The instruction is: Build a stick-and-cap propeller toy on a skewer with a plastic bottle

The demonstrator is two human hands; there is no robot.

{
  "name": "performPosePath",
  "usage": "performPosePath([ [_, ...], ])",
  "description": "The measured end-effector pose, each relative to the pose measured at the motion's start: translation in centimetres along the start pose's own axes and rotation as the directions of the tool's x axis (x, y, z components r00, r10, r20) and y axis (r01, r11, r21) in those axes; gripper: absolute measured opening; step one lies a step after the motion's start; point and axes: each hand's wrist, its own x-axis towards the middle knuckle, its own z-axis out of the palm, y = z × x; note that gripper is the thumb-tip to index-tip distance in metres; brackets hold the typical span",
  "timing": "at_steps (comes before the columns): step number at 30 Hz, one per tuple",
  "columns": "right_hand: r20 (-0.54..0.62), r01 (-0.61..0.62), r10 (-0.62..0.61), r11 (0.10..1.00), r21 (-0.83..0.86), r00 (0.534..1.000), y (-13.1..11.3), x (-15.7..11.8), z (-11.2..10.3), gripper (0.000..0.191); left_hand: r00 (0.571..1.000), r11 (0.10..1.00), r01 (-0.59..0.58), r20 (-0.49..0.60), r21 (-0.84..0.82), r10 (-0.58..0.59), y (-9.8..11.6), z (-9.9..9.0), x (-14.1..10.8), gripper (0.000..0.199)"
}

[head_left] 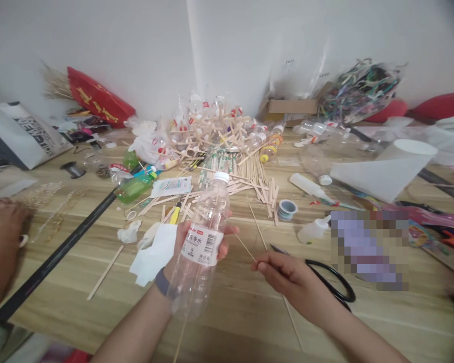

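My left hand (179, 243) is wrapped around a clear plastic water bottle (201, 245) with a white cap and a white label. The bottle is tilted, its cap pointing away from me. My right hand (285, 276) pinches the near end of a thin wooden stick (245, 246), whose far end reaches towards the fingers beside the bottle. Another thin stick (184, 327) shows below the bottle's base; whether it passes through the bottle I cannot tell. Under my right hand lies a long thin stick (293, 322). Black-handled scissors (338, 277) rest just right of that hand.
Craft sticks (236, 189) and plastic bottles pile up at the back. A yellow cutter (176, 212) and white paper (157, 254) lie left of the bottle. A wire spool (287, 209) and glue bottle (313, 230) stand right. Another person's hand (3, 237) is at far left.
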Motion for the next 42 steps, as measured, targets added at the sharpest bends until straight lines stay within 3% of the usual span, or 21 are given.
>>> performPosePath([
  [5, -0.044, 0.053, -0.058, 0.992, -0.111, 0.997, 0.5, 0.1, 0.1, 0.032, 0.998, 0.998, 0.013, 0.059, -0.053, -0.01, -0.5, -0.4, 0.2, 0.069],
  [15, 0.027, 0.149, -0.146, 0.975, -0.162, 0.989, 0.7, -0.1, 0.4, 0.03, 0.995, 0.991, 0.035, 0.102, -0.132, -0.022, -0.9, -1.3, -0.1, 0.064],
  [18, 0.053, 0.138, -0.132, 0.98, -0.145, 0.99, 0.9, -0.3, -0.2, 0.032, 0.997, 0.99, 0.042, 0.066, -0.132, -0.034, -0.8, -1.7, -0.3, 0.061],
  [22, 0.066, 0.011, -0.007, 0.999, -0.049, 0.998, 1.1, -0.6, -2.0, 0.039, 0.999, 0.989, -0.007, -0.045, -0.145, 0.001, -0.7, -1.7, -0.6, 0.055],
  [25, -0.041, -0.061, 0.063, 0.997, 0.037, 0.997, 1.5, -0.8, -3.7, 0.044, 0.992, 0.992, -0.053, -0.116, -0.112, 0.04, -1.0, -1.5, -0.6, 0.051],
  [27, -0.21, -0.097, 0.101, 0.995, 0.03, 0.972, 1.9, -0.9, -4.6, 0.042, 0.985, 0.994, -0.077, -0.159, -0.072, 0.065, -1.3, -1.2, -0.5, 0.05],
  [30, -0.518, -0.116, 0.012, 0.979, -0.169, 0.856, 2.5, -0.6, -5.6, 0.034, 0.975, 0.997, -0.071, -0.21, -0.019, 0.065, -1.6, -0.9, -0.4, 0.048],
  [33, -0.625, -0.052, -0.217, 0.923, -0.382, 0.75, 2.5, -0.3, -5.6, 0.032, 0.967, 0.997, -0.072, -0.245, 0.018, 0.074, -1.6, -0.5, -0.3, 0.048],
  [35, -0.573, 0.027, -0.279, 0.912, -0.409, 0.771, 2.1, -0.3, -4.8, 0.028, 0.964, 0.998, -0.057, -0.258, 0.039, 0.065, -1.7, -0.4, -0.2, 0.048],
  [37, -0.468, 0.092, -0.266, 0.927, -0.363, 0.843, 1.6, -0.3, -3.6, 0.023, 0.967, 0.999, -0.008, -0.255, 0.053, 0.021, -1.8, -0.3, -0.2, 0.049],
  [40, -0.247, 0.069, -0.124, 0.973, -0.22, 0.961, 0.7, -0.6, -1.3, 0.026, 0.967, 0.996, 0.007, -0.254, 0.089, 0.016, -2.1, -0.1, 0.1, 0.045],
  [42, -0.022, -0.004, 0.003, 0.998, -0.067, 1.0, 0.2, -1.0, 0.2, 0.03, 0.962, 0.992, -0.035, -0.267, 0.119, 0.065, -2.4, 0.1, 0.4, 0.04],
])
